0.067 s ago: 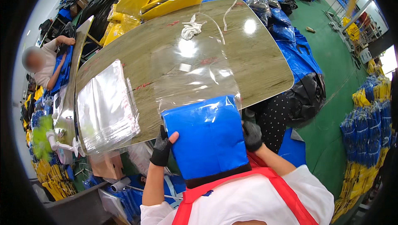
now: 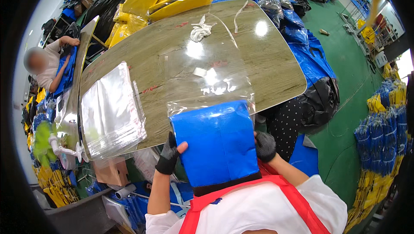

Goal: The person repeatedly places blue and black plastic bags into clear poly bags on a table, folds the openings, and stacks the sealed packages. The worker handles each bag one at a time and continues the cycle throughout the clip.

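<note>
The left hand (image 2: 168, 154), in a dark fingerless glove, grasps the blue folded sheet (image 2: 217, 143) by its left edge, bare thumb on top and fingers beside or beneath. The right hand (image 2: 265, 146), gloved alike, is curled against the opposite edge; its fingertips are hidden, so I cannot tell how firmly it grips. The sheet lies between the two hands, its black band (image 2: 227, 184) nearer the body than either. Beyond both hands, a clear plastic bag (image 2: 207, 79) meets the sheet's far edge and spreads over the wood-grain tabletop (image 2: 271, 61); how much of the sheet is inside it is unclear. Farther left of the left hand lies a stack of clear bags (image 2: 113, 109). For good handling, I judge that even support from both hands, level and square to the film, would suit best: uneven pressure could skew the folds, and a caught corner could crease or tear the thin plastic.
</note>
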The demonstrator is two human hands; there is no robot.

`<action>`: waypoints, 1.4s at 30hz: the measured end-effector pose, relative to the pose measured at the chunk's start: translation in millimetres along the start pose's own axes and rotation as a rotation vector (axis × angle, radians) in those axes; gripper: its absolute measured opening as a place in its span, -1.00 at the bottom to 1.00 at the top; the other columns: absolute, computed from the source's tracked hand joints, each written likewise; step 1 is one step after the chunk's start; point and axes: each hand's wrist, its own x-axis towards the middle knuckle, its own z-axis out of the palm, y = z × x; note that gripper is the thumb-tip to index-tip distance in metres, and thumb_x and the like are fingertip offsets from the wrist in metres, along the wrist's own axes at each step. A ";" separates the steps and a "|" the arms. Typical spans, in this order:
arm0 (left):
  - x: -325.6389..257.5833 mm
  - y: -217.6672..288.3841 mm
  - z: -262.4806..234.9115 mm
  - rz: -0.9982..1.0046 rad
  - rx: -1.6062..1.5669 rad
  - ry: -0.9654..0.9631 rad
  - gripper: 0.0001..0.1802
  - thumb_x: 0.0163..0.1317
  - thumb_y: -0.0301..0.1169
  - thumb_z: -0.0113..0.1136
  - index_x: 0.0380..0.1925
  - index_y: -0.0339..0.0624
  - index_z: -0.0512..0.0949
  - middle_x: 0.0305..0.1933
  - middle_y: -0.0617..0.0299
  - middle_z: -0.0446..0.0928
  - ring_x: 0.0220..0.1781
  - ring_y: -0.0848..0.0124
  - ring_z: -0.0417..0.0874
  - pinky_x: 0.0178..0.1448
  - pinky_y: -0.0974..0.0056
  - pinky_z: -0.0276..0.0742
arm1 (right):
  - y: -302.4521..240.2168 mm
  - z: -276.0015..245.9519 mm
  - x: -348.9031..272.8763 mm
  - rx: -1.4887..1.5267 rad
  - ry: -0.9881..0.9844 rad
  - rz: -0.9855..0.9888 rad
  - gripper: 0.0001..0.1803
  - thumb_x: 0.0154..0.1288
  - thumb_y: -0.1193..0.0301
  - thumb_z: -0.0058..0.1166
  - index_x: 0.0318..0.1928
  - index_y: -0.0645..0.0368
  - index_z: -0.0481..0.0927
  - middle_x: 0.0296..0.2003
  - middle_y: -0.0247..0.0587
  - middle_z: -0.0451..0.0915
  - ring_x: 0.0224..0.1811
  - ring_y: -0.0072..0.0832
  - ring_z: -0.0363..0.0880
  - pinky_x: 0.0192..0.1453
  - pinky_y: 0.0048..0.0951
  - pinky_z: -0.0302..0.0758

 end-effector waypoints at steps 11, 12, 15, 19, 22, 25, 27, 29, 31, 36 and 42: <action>-24.7 -49.2 54.2 0.000 0.473 0.169 -0.47 0.15 -0.08 0.24 -0.03 -0.26 0.48 -0.18 0.03 0.59 -0.10 0.28 0.60 0.05 0.24 0.48 | 1.5 -41.2 32.8 0.821 -0.419 0.898 -0.37 0.19 -0.01 0.12 0.08 0.25 0.50 -0.14 -0.10 0.61 -0.09 -0.42 0.57 0.03 -0.39 0.49; -34.6 -55.3 53.7 0.069 0.322 0.129 -0.41 0.15 -0.04 0.22 0.02 -0.27 0.44 -0.15 -0.01 0.57 -0.05 0.27 0.58 0.09 0.24 0.46 | 1.0 -35.9 19.3 0.654 -0.400 0.810 -0.36 0.18 -0.01 0.14 0.06 0.26 0.50 -0.14 -0.09 0.61 -0.10 -0.42 0.58 0.03 -0.39 0.49; -65.0 -59.4 60.0 0.056 0.301 0.121 -0.24 0.17 0.08 0.14 0.20 -0.23 0.27 0.11 -0.04 0.44 0.14 0.27 0.48 0.23 0.20 0.37 | -2.5 -44.6 -20.1 0.564 -0.628 0.835 -0.28 0.05 -0.02 0.27 0.09 0.24 0.49 -0.06 -0.01 0.59 -0.01 -0.36 0.55 0.05 -0.35 0.48; -56.9 -73.2 38.7 0.133 0.400 0.100 -0.28 0.21 0.08 0.09 0.22 -0.18 0.29 0.12 0.07 0.47 0.12 0.30 0.50 0.23 0.14 0.37 | -24.3 -37.0 -24.7 0.843 -0.347 0.877 -0.34 0.03 0.09 0.33 0.06 0.22 0.47 -0.15 -0.14 0.57 -0.11 -0.41 0.52 0.01 -0.43 0.47; 0.8 -146.6 -38.7 -0.040 -0.467 0.128 -0.42 0.22 -0.08 0.16 0.13 -0.22 0.39 -0.01 0.14 0.55 -0.05 0.30 0.58 0.08 0.21 0.51 | -17.5 -16.5 -26.9 0.604 -0.230 0.687 -0.46 0.01 0.13 0.36 -0.14 0.21 0.46 -0.25 -0.24 0.52 -0.18 -0.46 0.47 0.01 -0.47 0.44; -4.5 -29.6 59.3 -0.003 -0.159 0.182 -0.46 0.17 -0.21 0.25 0.11 -0.21 0.40 -0.04 0.15 0.55 -0.11 0.33 0.59 0.00 0.24 0.55 | 5.6 -14.8 -29.4 0.464 -0.133 0.643 -0.51 0.01 0.14 0.36 -0.32 0.17 0.35 -0.34 -0.33 0.44 -0.23 -0.52 0.41 0.00 -0.47 0.43; -16.9 -44.7 54.7 0.001 -0.120 0.082 -0.32 0.07 -0.28 0.35 0.18 -0.25 0.32 0.04 0.08 0.50 0.03 0.28 0.53 0.15 0.18 0.45 | 4.9 -17.5 -20.6 0.812 -0.023 0.584 -0.51 0.04 0.10 0.32 -0.26 0.19 0.40 -0.31 -0.31 0.46 -0.23 -0.50 0.43 -0.01 -0.47 0.44; -41.5 -49.0 70.9 0.083 0.021 0.009 -0.23 0.03 -0.27 0.38 0.22 -0.25 0.28 0.10 0.05 0.46 0.12 0.26 0.47 0.23 0.15 0.37 | 5.7 -32.0 4.6 0.981 -0.180 0.720 -0.43 0.10 0.07 0.27 -0.07 0.23 0.40 -0.20 -0.22 0.50 -0.15 -0.46 0.47 0.03 -0.43 0.45; -51.2 -45.5 73.2 0.026 0.064 -0.043 -0.10 -0.04 -0.23 0.43 0.28 -0.25 0.20 0.17 0.05 0.41 0.21 0.24 0.40 0.31 0.14 0.27 | 2.8 -50.1 25.2 1.140 -0.335 0.856 -0.33 0.15 0.04 0.21 0.12 0.26 0.41 -0.08 -0.13 0.54 -0.08 -0.42 0.50 0.07 -0.40 0.45; -49.7 -42.2 37.6 0.075 -0.327 -0.122 -0.21 0.06 -0.14 0.33 0.23 -0.23 0.25 0.14 0.05 0.43 0.15 0.25 0.45 0.25 0.15 0.37 | 1.9 -39.9 -39.5 0.887 -0.731 0.748 -0.17 0.08 0.09 0.28 0.28 0.23 0.27 0.16 -0.08 0.42 0.12 -0.34 0.45 0.21 -0.30 0.38; -57.1 -59.3 109.3 0.238 0.229 0.118 -0.43 0.12 -0.26 0.30 0.08 -0.26 0.37 0.05 0.12 0.48 0.11 0.32 0.45 0.24 0.22 0.33 | 21.0 -60.8 30.1 1.378 -0.368 1.149 -0.12 -0.02 -0.02 0.32 0.24 0.19 0.31 0.08 -0.05 0.47 0.06 -0.32 0.48 0.14 -0.28 0.46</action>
